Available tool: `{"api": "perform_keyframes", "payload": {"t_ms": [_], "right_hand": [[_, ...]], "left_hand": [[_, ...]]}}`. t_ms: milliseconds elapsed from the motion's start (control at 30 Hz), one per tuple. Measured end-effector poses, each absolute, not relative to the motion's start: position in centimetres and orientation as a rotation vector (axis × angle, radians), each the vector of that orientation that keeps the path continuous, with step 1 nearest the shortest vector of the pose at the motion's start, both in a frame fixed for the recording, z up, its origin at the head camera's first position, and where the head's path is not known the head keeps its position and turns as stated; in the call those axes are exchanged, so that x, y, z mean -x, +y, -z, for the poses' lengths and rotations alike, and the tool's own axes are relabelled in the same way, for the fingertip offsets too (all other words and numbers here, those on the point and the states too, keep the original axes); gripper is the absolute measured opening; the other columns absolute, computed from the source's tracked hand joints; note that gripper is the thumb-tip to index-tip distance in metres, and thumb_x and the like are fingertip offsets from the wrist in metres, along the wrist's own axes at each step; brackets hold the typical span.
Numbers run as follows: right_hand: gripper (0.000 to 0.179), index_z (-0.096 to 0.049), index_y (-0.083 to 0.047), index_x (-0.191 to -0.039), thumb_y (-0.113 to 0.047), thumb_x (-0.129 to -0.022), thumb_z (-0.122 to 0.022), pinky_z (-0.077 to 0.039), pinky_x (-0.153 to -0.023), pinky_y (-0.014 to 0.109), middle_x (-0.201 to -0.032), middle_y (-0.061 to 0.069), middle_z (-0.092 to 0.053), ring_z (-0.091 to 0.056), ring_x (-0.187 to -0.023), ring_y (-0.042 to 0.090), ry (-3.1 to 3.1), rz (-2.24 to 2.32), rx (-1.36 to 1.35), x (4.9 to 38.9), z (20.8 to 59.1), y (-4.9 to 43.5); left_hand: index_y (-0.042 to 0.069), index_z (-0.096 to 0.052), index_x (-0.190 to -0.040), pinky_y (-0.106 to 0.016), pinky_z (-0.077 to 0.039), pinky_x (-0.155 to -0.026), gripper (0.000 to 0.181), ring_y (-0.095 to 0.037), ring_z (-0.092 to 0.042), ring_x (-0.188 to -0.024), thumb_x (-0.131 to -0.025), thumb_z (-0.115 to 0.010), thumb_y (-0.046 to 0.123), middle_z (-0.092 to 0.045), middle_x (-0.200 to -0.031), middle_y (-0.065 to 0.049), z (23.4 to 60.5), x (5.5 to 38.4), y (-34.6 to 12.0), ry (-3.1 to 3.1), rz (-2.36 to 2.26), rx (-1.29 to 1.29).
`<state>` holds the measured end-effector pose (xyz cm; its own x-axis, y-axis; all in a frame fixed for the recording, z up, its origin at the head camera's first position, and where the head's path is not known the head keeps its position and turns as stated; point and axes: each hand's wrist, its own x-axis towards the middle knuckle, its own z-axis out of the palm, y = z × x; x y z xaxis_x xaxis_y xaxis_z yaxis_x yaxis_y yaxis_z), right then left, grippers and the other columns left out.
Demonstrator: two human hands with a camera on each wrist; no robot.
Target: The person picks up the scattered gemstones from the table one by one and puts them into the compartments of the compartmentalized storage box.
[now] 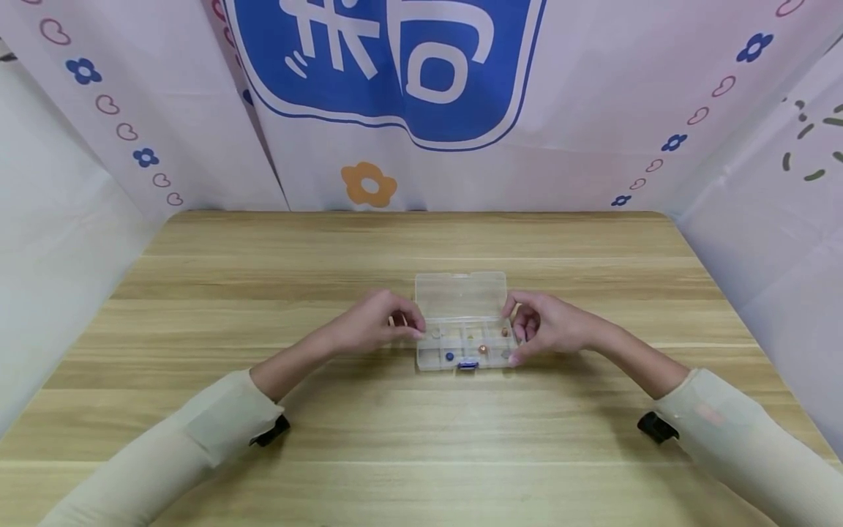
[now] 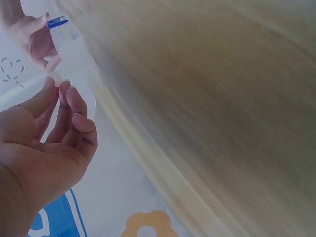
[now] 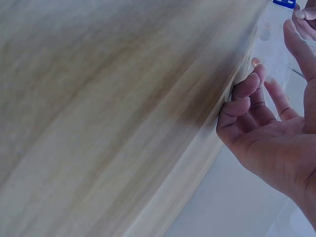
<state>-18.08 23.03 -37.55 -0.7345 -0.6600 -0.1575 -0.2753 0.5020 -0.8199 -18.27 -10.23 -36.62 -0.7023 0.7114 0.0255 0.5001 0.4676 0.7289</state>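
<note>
A clear plastic compartment box [image 1: 429, 359] sits on the table with its lid [image 1: 461, 294] raised at the back and a blue latch [image 1: 468, 364] at the front. Small pieces lie in its compartments, among them a blue one [image 1: 450, 356], a copper-coloured one [image 1: 483, 349] and a brown one [image 1: 504, 331]. My left hand [image 1: 382, 322] pinches the box's left side between thumb and index finger; a small whitish round patch [image 2: 57, 78] shows at those fingertips. Across the right side, my right hand [image 1: 549, 326] grips the box, index finger at the back and thumb near the front corner.
The wood-grain table [image 1: 421, 446] extends around the box on all sides. Behind it hangs a white printed cloth [image 1: 560, 168] with a blue sign and an orange flower. Black wrist devices [image 1: 270, 430] show below both sleeves.
</note>
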Motion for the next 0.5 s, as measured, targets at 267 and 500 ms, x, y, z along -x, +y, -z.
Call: {"api": "perform_keyframes", "payload": {"t_ms": [267, 500], "right_hand": [[0.054, -0.054, 0.001, -0.113, -0.007, -0.076, -0.092, -0.046, -0.063, 0.023, -0.08, 0.01, -0.061, -0.053, -0.07, 0.016, 2.291, 1.149, 0.777, 18.03, 37.54, 22.99], [0.054, -0.054, 0.001, -0.113, -0.007, -0.076, -0.093, -0.046, -0.063, 0.023, -0.08, 0.009, -0.061, -0.053, -0.07, 0.016, 2.294, 1.142, 0.768, 18.06, 37.52, 22.95]], "left_hand": [[0.005, -0.076, -0.09, -0.028, -0.054, -0.071, 0.004, -0.009, -0.062, -0.078, -0.094, -0.077, 0.007, -0.073, -0.087, 0.002, 36.54, 18.15, -9.6, 2.41, -1.052, -1.048], [0.004, -0.076, -0.091, -0.03, -0.056, -0.074, 0.006, -0.01, -0.064, -0.081, -0.094, -0.076, 0.009, -0.074, -0.089, -0.001, 36.43, 18.12, -9.38, 2.402, -1.029, -1.053]]}}
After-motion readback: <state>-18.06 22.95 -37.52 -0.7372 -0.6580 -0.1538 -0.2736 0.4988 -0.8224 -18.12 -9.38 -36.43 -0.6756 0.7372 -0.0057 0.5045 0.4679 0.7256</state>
